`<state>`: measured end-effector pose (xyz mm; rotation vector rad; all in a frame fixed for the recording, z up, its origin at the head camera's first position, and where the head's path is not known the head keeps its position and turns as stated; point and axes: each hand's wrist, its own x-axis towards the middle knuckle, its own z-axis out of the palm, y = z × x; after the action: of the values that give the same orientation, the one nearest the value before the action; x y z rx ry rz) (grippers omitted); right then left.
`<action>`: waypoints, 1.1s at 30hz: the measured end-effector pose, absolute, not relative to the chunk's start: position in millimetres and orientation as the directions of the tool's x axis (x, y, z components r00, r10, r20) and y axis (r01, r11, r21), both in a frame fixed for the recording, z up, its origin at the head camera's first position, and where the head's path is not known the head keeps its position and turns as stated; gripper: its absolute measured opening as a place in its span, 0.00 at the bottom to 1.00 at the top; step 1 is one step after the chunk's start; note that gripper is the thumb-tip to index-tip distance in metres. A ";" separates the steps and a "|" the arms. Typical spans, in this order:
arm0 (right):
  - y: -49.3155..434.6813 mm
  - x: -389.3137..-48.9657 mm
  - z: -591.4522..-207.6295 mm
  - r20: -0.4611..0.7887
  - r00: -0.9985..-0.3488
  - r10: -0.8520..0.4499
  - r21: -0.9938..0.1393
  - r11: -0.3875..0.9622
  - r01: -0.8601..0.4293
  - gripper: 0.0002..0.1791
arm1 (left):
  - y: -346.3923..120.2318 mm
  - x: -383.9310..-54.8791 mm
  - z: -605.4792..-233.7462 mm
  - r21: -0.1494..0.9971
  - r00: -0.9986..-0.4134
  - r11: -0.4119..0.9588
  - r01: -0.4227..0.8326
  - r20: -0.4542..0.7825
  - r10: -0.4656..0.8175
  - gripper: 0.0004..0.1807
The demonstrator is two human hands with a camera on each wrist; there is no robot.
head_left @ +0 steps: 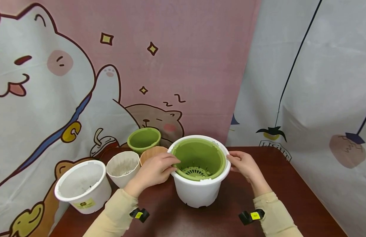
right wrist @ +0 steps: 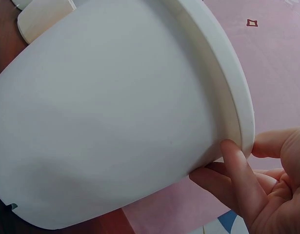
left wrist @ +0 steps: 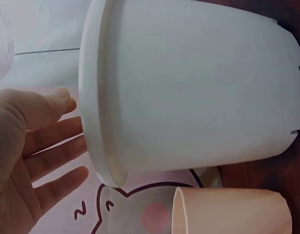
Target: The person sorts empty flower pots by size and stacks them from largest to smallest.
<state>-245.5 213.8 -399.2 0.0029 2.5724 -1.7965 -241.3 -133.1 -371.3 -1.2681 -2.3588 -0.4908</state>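
Note:
A green plastic flowerpot (head_left: 197, 151) with a slotted bottom sits nested inside a white flowerpot (head_left: 197, 194), which stands upright on the table. My left hand (head_left: 160, 168) is at the left side of the two rims. Its thumb and index finger lie close together just above the white rim; the other fingers stretch out loosely, as the left wrist view shows. Whether they touch the green rim is hidden there. On the opposite side, my right hand (head_left: 243, 164) pinches the white pot's rim between thumb and fingers (right wrist: 242, 180).
Left of the nested pair are another white flowerpot (head_left: 83, 200) with a yellow label, a cream faceted pot (head_left: 123, 179), an orange-tan pot (head_left: 151, 153) and a second green pot (head_left: 144, 149). They stand on the dark red-brown table (head_left: 277, 184). A printed cloth (head_left: 194, 82) hangs behind.

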 end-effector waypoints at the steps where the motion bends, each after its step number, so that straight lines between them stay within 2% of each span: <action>1: 213.9 -245.4 -399.1 -0.003 -1.000 -0.001 -0.938 0.346 0.002 0.28 | -134.7 -241.9 -371.3 0.116 -0.501 0.523 0.844 0.518 0.693 0.12; 5: 214.0 -244.7 -399.1 0.000 -1.000 0.000 -0.938 0.348 0.000 0.28 | -140.9 -245.8 -372.5 0.131 -0.501 0.522 0.843 0.542 0.674 0.13; 11: 214.0 -244.3 -399.6 -0.001 -1.000 -0.002 -0.941 0.339 0.000 0.28 | -148.1 -254.6 -374.5 0.054 -0.422 0.511 0.858 0.642 0.640 0.13; 13: 213.9 -244.5 -399.8 -0.003 -1.000 -0.003 -0.943 0.332 0.002 0.28 | -150.6 -256.9 -374.6 0.062 -0.422 0.514 0.855 0.658 0.624 0.14; 15: 213.8 -244.6 -399.8 -0.004 -1.000 -0.003 -0.944 0.330 0.003 0.28 | -153.4 -257.9 -374.3 0.106 -0.452 0.516 0.850 0.651 0.610 0.15; 19: 213.5 -244.4 -399.2 -0.003 -1.000 -0.001 -0.943 0.334 0.002 0.28 | -158.6 -257.5 -371.9 0.200 -0.550 0.556 0.807 0.600 0.582 0.17; 24: 213.5 -244.2 -398.9 -0.002 -1.000 0.002 -0.942 0.336 0.003 0.28 | -164.8 -258.3 -369.7 0.263 -0.646 0.624 0.736 0.550 0.530 0.18; 33: 212.9 -244.2 -399.3 -0.005 -1.000 0.001 -0.944 0.329 0.005 0.28 | -178.5 -269.7 -372.3 0.317 -0.740 0.703 0.636 0.508 0.441 0.19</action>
<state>-244.2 212.9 -399.3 0.0054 2.5578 -1.8184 -269.7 -178.5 -372.3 -0.8351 -2.5157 -0.6786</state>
